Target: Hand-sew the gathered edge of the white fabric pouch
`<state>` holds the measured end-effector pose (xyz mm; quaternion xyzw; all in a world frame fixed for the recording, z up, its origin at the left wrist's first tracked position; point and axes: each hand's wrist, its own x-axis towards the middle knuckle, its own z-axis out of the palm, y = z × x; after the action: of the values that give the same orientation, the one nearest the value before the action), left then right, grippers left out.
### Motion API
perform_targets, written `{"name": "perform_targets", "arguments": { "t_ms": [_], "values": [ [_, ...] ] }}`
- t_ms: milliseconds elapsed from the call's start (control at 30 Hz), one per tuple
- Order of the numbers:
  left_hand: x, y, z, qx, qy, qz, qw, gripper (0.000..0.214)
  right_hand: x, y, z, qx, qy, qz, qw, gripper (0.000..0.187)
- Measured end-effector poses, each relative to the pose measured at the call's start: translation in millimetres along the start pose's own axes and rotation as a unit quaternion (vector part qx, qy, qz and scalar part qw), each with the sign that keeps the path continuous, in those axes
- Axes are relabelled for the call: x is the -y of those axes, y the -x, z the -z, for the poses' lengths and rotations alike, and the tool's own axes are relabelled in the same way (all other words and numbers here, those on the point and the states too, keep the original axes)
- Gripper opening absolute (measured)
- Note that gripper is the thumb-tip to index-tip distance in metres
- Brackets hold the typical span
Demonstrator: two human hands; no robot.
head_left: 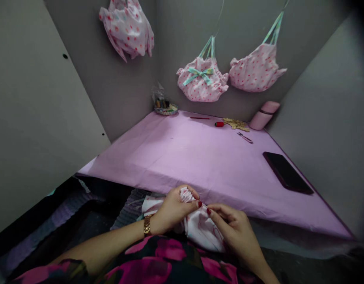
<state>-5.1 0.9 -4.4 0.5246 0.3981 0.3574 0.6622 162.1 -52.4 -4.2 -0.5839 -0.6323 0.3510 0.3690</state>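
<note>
White and pink fabric (203,229) lies bunched over my lap, just below the table's front edge. My left hand (170,211), with a gold watch (147,225) at the wrist, is closed around a tightly gathered part of it. The gathers stick up between thumb and fingers. My right hand (234,224) pinches at the fabric's edge, thumb against forefinger, close to the left thumb. Whether a needle or thread sits in that pinch is too small to make out. More of the cloth trails out to the left behind my left wrist.
On the pink-covered table (182,157) lie a dark phone (287,172), thread snips (245,137), a red spool (219,124), a red pencil-like stick (198,118) and yellowish trim (236,124). A pink bottle (264,115) and small basket (167,110) stand behind. Dotted cloth pieces (203,85) hang above.
</note>
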Motion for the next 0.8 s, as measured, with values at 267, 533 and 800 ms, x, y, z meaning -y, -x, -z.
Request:
{"name": "perform_targets", "arguments": {
  "t_ms": [267, 533, 800],
  "values": [
    [-0.7, -0.9, -0.6, 0.006, 0.021, 0.016, 1.000, 0.016, -8.5, -0.3, 0.8, 0.010, -0.047, -0.026, 0.999, 0.024],
    [-2.4, 0.4, -2.8, 0.020, 0.076, 0.036, 0.996, 0.017, -7.8, -1.9, 0.0, 0.016, -0.077, -0.055, 0.995, 0.026],
    [-3.2, 1.1, -2.8, 0.033, 0.101, 0.038, 0.994, 0.017, -10.8, -0.9, 2.0, 0.036, -0.096, -0.051, 0.993, 0.025]
  ]
}}
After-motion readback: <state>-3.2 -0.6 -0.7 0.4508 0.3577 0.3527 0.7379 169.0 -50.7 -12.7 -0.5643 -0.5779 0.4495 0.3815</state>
